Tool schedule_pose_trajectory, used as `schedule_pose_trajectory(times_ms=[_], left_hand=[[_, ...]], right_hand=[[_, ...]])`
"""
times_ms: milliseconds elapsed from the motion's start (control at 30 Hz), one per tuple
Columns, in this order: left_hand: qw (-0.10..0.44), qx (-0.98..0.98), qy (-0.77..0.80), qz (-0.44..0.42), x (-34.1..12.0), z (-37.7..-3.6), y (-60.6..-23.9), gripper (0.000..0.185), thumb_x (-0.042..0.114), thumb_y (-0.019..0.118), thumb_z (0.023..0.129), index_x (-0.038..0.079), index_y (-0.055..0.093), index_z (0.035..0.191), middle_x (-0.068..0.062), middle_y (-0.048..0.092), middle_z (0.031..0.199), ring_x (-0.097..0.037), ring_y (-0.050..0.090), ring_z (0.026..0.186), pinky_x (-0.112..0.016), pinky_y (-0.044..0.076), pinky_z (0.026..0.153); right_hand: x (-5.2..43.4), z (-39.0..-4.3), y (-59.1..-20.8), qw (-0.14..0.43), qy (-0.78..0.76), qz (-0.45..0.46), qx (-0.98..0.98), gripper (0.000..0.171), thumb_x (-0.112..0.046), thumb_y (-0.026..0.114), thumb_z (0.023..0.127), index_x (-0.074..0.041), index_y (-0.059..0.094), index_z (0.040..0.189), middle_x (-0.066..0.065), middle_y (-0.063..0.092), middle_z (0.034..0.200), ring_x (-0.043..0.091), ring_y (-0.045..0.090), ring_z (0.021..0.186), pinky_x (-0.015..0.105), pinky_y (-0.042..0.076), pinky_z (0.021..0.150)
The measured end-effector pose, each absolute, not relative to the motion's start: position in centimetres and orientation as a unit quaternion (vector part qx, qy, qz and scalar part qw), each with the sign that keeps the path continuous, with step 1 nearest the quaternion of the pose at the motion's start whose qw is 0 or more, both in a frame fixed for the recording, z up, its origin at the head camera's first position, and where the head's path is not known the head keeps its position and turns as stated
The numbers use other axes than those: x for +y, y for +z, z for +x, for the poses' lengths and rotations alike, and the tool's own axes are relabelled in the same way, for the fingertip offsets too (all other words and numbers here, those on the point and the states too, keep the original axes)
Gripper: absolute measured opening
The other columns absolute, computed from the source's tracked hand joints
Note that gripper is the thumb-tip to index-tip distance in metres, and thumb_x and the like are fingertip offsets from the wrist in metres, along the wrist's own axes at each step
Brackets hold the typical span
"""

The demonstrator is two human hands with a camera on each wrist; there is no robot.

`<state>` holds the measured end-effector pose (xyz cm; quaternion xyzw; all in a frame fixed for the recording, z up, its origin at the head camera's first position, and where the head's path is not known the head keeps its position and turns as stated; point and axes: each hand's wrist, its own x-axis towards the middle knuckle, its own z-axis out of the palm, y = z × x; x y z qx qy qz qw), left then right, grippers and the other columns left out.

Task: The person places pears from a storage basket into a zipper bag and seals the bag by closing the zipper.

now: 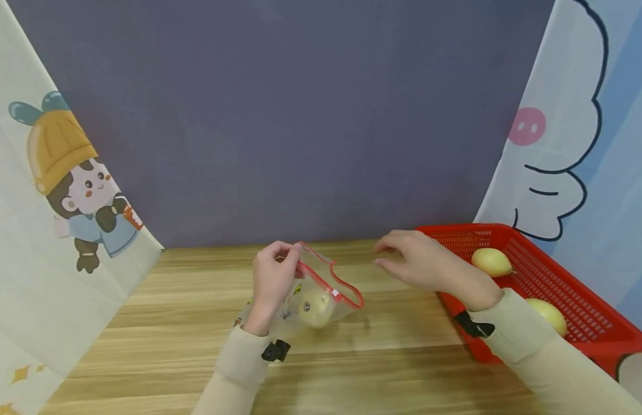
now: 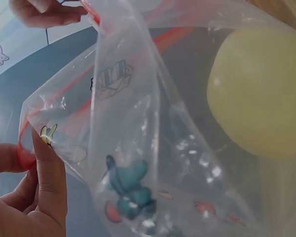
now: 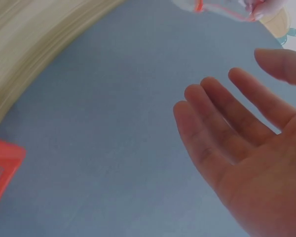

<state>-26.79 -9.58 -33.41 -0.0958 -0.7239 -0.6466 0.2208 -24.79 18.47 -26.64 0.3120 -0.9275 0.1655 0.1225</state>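
I am pinching the red zip rim of a clear plastic zip bag (image 1: 321, 294) with my left hand (image 1: 271, 282), thumb and fingers curled on the near end of the rim, low in the middle of the head view. The bag is lying on the wooden table (image 1: 196, 346) with its long axis running from my left hand toward the right, its open mouth gaping upward and to the right. Inside it a pale yellow, rounded fruit (image 1: 315, 307) is resting against the bottom; small cartoon prints are dotting the glossy, wrinkled film. My right hand (image 1: 430, 265) is hovering just right of the mouth, fingers loose and spread, gripping nothing, clear of the bag. Further right a red perforated plastic basket (image 1: 559, 276) is sitting on the table, holding two more smooth yellow fruits (image 1: 491, 261). Beyond, a plain grey-blue backdrop (image 1: 300, 115) is standing, with cartoon-printed cloths at both sides.
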Motion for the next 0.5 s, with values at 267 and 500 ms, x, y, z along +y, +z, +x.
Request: schedule_pose_trajectory(times_ms=[267,500], left_hand=[[0.227,-0.719,-0.649,-0.103,-9.7,-26.8,-33.2,0.017,0.013,0.066,0.1,-0.001,0.072,0.091,-0.014,0.067,0.071,-0.022,0.066,0.054,-0.039,0.063,0.052],[0.217,-0.718,-0.656,-0.09,-9.7,-26.9,-33.1,0.019,0.013,0.068,0.098,-0.004,0.073,0.092,-0.016,0.068,0.074,-0.021,0.066,0.054,-0.043,0.064,0.053]], right_hand=[[21.3,-25.1,-26.0,0.116,0.148,0.279,-0.942,0.022,-0.02,0.073,0.094,-0.009,0.074,0.113,0.003,0.071,0.108,0.025,0.066,0.099,0.048,0.058,0.09],[23.4,-25.3,-25.9,0.101,0.128,0.255,-0.953,0.03,-0.024,0.071,0.095,-0.007,0.07,0.119,0.007,0.07,0.115,0.028,0.065,0.102,0.052,0.057,0.093]])
